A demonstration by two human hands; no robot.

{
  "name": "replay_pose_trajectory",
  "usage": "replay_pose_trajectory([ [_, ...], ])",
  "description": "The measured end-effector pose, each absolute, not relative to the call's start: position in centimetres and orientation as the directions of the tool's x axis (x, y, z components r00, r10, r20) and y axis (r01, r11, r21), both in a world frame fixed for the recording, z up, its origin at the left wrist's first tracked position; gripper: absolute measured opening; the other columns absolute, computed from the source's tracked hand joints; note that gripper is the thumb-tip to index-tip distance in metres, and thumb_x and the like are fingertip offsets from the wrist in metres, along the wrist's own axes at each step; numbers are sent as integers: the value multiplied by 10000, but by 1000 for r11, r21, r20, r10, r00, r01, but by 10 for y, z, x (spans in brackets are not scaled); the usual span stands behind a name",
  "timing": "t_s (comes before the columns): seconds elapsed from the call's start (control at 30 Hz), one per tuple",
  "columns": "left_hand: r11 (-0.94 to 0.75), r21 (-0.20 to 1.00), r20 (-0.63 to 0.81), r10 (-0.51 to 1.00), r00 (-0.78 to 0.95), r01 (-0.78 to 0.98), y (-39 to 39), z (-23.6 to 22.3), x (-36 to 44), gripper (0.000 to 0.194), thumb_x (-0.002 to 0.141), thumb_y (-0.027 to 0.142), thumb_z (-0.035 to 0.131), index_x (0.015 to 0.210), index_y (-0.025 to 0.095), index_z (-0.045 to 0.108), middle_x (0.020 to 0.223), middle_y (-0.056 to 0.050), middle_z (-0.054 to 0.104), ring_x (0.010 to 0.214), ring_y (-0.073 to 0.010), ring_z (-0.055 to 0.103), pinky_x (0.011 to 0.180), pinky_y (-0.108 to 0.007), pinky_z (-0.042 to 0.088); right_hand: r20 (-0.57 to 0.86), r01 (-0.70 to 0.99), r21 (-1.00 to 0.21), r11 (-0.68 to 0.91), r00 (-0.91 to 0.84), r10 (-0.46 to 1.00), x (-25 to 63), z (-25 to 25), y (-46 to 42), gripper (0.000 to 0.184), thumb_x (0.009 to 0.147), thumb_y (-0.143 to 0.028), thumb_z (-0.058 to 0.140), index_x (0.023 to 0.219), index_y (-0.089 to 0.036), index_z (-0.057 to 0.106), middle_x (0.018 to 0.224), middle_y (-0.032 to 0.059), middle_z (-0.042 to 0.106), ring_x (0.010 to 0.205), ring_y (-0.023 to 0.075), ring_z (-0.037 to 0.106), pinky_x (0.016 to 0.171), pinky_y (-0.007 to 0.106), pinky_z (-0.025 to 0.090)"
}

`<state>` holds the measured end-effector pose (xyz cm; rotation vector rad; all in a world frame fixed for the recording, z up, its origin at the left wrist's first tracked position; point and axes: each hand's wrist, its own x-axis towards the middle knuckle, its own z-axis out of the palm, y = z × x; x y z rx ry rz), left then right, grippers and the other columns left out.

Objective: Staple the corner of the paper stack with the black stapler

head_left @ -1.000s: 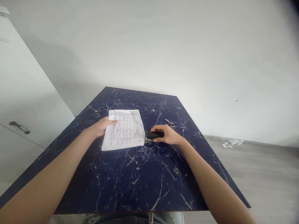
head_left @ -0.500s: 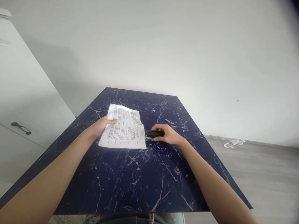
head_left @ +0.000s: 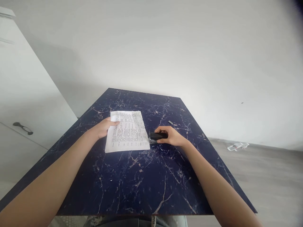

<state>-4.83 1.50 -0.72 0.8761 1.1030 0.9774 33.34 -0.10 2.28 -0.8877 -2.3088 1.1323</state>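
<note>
Printed sheets of paper (head_left: 129, 132) are gripped along their left edge by my left hand (head_left: 104, 127), its thumb on top. My right hand (head_left: 170, 136) is wrapped round a black stapler (head_left: 158, 136) with a shiny metal base. The stapler's front end points left and meets the right edge of the sheets. Whether the paper lies between its jaws I cannot tell. Just beyond my right hand lies a small grey strip (head_left: 170, 122), perhaps a stick of staples.
Both forearms reach over a dark blue marble-patterned table (head_left: 132, 189). A white cabinet (head_left: 23, 88) with a dark handle (head_left: 23, 128) stands at left. Clear plastic packaging (head_left: 238, 146) lies on the grey floor (head_left: 267, 176) at right, by the white wall (head_left: 165, 47).
The sheets have come down flatter and turned slightly, their far edge now nearer me. My right hand stays round the stapler at the paper's right edge.
</note>
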Motion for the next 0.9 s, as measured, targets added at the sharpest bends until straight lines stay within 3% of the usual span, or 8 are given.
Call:
replay_pose_trajectory([
  [0.17,352,907,-327,935,139,-232,11,-1,-39,463,769,72,748,1224,128,686,1116,-197,746,1062,-386,715,956,-568,571,95,376,-772,513,-729,678,325,30,-8,267,840,-377,746,1024,-205,659,966,36,687,840,187,629,776,320,474],
  [0.27,360,901,-337,932,132,-240,9,1,-33,454,777,59,736,1223,124,688,1099,-197,750,1061,-392,714,951,-573,571,118,423,-730,537,-696,708,313,33,-15,283,937,-479,623,996,-205,664,952,38,689,817,180,609,742,303,443],
  [0.37,354,901,-337,935,110,-251,8,2,-30,446,780,32,714,1218,111,690,1089,-197,753,1033,-383,725,938,-571,576,163,571,-608,552,-590,791,299,30,-23,392,1030,-491,439,866,-193,635,829,25,656,731,160,560,679,288,378],
  [0.5,347,902,-335,938,90,-256,10,-1,-30,446,786,21,698,1225,102,688,1093,-198,752,1003,-360,738,927,-559,582,186,703,-435,562,-541,820,282,23,-33,451,1070,-436,333,767,-193,562,765,14,608,687,145,509,620,276,296],
  [0.9,352,898,-343,936,81,-263,9,1,-26,445,789,18,699,1222,116,686,1095,-186,753,999,-346,739,924,-547,585,222,714,-367,597,-555,801,276,19,-37,427,1084,-368,313,730,-195,478,733,4,564,666,135,477,594,271,260],
])
